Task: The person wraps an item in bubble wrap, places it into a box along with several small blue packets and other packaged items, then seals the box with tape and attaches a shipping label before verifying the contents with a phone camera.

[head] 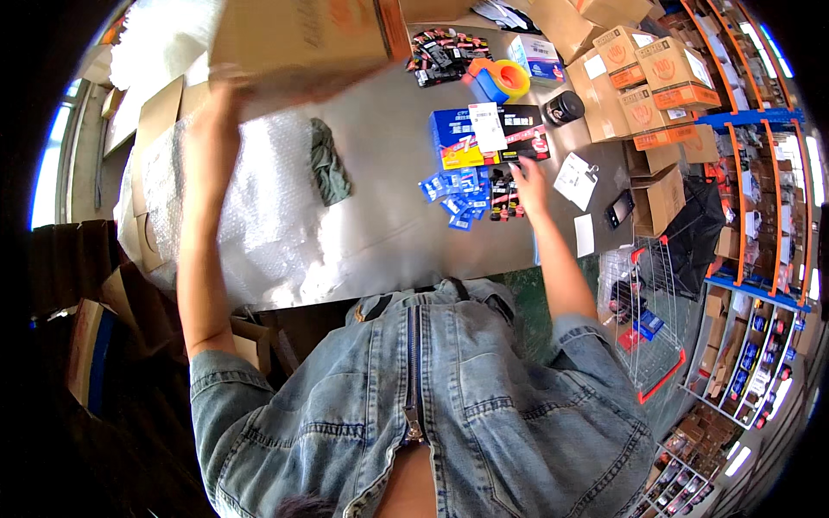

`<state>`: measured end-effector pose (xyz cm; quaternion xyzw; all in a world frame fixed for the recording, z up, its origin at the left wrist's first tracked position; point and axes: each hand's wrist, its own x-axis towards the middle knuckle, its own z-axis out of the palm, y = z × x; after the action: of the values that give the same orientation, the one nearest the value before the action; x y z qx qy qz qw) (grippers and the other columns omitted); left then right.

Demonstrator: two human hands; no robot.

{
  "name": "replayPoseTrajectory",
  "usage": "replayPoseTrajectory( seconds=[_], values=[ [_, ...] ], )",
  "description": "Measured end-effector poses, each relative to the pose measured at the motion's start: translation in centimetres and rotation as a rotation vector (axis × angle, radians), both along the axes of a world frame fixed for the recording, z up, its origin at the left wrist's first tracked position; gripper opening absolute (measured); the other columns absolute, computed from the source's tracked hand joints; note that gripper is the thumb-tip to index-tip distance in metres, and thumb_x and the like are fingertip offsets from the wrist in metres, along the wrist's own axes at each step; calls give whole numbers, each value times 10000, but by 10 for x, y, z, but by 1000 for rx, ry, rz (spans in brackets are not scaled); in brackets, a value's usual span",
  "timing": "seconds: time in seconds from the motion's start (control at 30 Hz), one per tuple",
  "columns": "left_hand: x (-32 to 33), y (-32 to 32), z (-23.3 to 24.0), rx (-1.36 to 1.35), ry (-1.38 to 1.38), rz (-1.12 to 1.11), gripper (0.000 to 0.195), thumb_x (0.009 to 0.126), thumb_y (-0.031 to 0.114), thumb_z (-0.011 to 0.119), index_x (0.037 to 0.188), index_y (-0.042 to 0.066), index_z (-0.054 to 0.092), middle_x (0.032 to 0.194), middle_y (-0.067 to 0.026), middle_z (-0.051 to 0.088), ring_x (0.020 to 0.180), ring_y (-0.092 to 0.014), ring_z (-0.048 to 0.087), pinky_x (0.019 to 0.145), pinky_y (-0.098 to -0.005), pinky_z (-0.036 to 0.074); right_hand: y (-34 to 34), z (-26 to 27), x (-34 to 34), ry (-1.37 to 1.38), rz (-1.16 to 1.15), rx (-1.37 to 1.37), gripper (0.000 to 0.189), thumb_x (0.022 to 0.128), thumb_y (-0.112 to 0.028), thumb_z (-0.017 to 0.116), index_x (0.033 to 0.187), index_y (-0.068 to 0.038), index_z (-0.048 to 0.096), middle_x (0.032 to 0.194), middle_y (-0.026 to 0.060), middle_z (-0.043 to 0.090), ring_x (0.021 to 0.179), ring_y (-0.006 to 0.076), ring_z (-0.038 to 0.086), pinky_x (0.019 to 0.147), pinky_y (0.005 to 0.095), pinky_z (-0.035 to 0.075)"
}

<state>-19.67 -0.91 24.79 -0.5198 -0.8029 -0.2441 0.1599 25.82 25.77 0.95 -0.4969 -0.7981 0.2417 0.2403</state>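
My left hand (220, 107), blurred, is at the lower left corner of a large cardboard box (304, 52) and grips it; the fingers are partly hidden. My right hand (532, 184) touches the lower edge of a black printed box (532, 139), its fingers bent. Beside that box lies a blue and yellow box (453, 133), with a white paper slip (486, 126) across both. Just below are blue sachets (461, 191) and black sachets (502, 194). A tape dispenser with yellow tape (508, 81) stands above them, near a black jar (564, 107).
Bubble wrap (259, 194) covers the left of the metal table (388, 226), with a dark green cloth (329, 162) beside it. More black sachets (447, 55) lie at the back. A phone (620, 209), papers (576, 180) and stacked cartons (677, 71) are at right, above a wire cart (647, 324).
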Motion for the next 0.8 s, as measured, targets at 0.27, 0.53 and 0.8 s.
replayPoseTrajectory(
  seconds=[0.27,0.53,0.8],
  values=[
    [114,140,-107,-377,256,-166,238,774,57,542,1010,86,538,818,-51,594,784,-218,593,697,-356,451,64,-34,-99,-427,15,-31,1126,563,-600,783,1447,-139,259,1485,243,178,1389,426,103,1070,631,80],
    [177,201,-111,-347,299,-143,341,830,79,532,1170,97,525,964,-89,595,881,-248,560,775,-365,441,151,-69,10,45,-102,-326,974,559,-513,833,1233,64,433,1182,256,548,1114,374,526,935,434,416],
    [241,180,-246,-550,-801,218,579,959,399,467,1264,-92,475,1120,-268,603,1001,-360,626,810,-385,504,170,-76,11,39,-24,-554,600,572,-402,847,908,40,620,883,205,678,848,327,665,747,391,504]
  ],
)
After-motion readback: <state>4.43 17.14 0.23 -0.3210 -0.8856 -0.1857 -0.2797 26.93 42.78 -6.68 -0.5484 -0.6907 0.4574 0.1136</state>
